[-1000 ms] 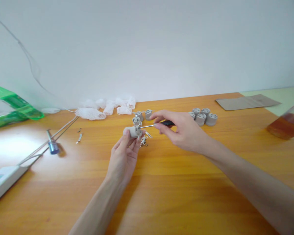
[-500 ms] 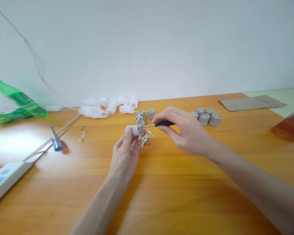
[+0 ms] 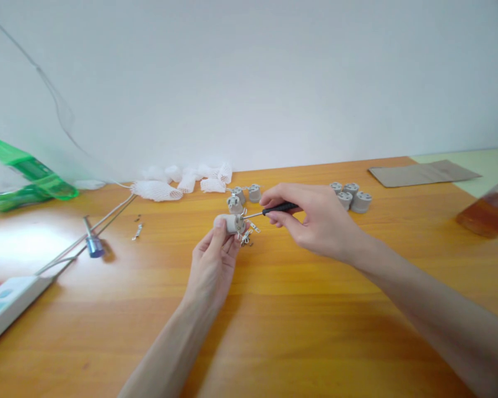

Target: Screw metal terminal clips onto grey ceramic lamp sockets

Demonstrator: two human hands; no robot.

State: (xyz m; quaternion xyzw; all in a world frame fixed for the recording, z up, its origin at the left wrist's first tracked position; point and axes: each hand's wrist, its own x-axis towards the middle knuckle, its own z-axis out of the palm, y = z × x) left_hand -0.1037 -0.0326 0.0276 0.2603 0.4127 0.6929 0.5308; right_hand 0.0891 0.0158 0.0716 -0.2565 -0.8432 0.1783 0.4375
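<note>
My left hand (image 3: 211, 264) pinches a small grey cylindrical socket (image 3: 231, 223) just above the wooden table (image 3: 274, 309). My right hand (image 3: 315, 220) grips a thin black-handled screwdriver (image 3: 279, 208), whose metal tip touches the right end of the socket. Small loose metal clips (image 3: 249, 233) lie on the table under the socket. Two or three more grey sockets (image 3: 244, 196) stand just behind it.
A cluster of several grey sockets (image 3: 350, 198) stands at the right. White foam nets (image 3: 178, 181) lie by the wall. To the left are a blue-handled tool (image 3: 92, 241), cables, a white power strip (image 3: 6, 301) and a green bottle (image 3: 29, 174). Cardboard (image 3: 423, 172) and an amber jar (image 3: 487, 213) sit far right.
Both hands stay together on the socket and screwdriver, with only slight shifts; the view moved a little.
</note>
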